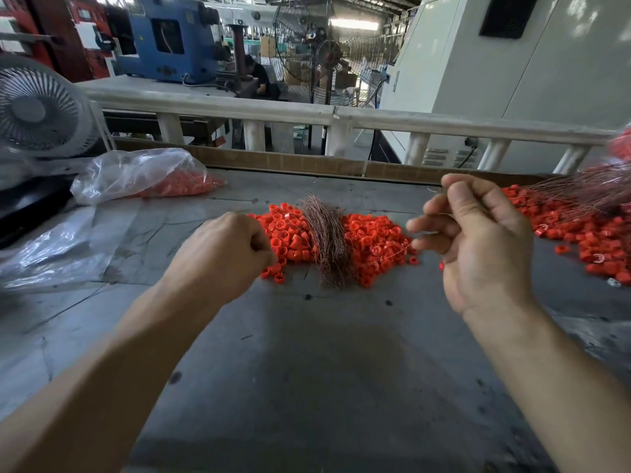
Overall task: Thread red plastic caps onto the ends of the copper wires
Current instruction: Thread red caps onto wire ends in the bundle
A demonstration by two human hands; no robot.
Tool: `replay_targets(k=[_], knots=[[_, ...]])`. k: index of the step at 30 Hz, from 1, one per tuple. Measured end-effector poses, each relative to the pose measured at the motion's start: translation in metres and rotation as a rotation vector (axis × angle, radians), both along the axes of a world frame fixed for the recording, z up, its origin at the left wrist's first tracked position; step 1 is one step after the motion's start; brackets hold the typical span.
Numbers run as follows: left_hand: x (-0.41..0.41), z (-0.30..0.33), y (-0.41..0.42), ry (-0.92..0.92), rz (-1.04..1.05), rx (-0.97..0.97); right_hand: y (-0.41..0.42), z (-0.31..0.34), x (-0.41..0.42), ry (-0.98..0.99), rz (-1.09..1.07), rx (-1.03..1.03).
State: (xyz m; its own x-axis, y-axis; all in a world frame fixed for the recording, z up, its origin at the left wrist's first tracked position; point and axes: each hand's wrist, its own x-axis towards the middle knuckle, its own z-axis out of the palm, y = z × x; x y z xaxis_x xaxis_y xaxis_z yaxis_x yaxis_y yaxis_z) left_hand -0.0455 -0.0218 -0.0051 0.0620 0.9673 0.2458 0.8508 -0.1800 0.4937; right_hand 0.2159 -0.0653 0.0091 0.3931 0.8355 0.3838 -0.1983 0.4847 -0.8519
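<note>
- At the left of the frame a clear plastic bag (136,175) lies with more red caps inside; leave it alone while the loose heap is enough.
- Your left hand (225,254) is curled like a fist at the left edge of the heap of red caps (372,240). I think it pinches a cap or a wire end, but the fingertips are hidden, so I cannot tell what it holds.
- The bundle of copper wires (327,240) lies across the middle of this heap, in the centre of the frame. Take one wire only, so the others do not tangle.
- Your right hand (478,240) is raised just right of the heap; thumb and forefinger pinch a thin wire, the other fingers are loosely spread. Hold the wire close to its end so it stays stiff, and bring the cap hole straight to it.
- At the right edge lie a second pile of caps (587,237) and more wires (587,192) over it. Whether those carry caps I cannot tell.
</note>
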Motion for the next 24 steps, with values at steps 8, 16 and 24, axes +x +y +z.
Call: replay_targets(k=[8,16,24], knots=[[0.002,0.0,-0.003,0.081,0.014,-0.035,0.005,-0.014,-0.001,-0.124,0.04,-0.257],[0.003,-0.005,0.0,0.106,-0.016,-0.081,0.002,-0.022,-0.01,-0.298,0.136,-0.287],[0.026,0.004,-0.013,-0.788,-0.227,-0.194,-0.004,-0.02,-0.018,-0.469,0.175,-0.207]])
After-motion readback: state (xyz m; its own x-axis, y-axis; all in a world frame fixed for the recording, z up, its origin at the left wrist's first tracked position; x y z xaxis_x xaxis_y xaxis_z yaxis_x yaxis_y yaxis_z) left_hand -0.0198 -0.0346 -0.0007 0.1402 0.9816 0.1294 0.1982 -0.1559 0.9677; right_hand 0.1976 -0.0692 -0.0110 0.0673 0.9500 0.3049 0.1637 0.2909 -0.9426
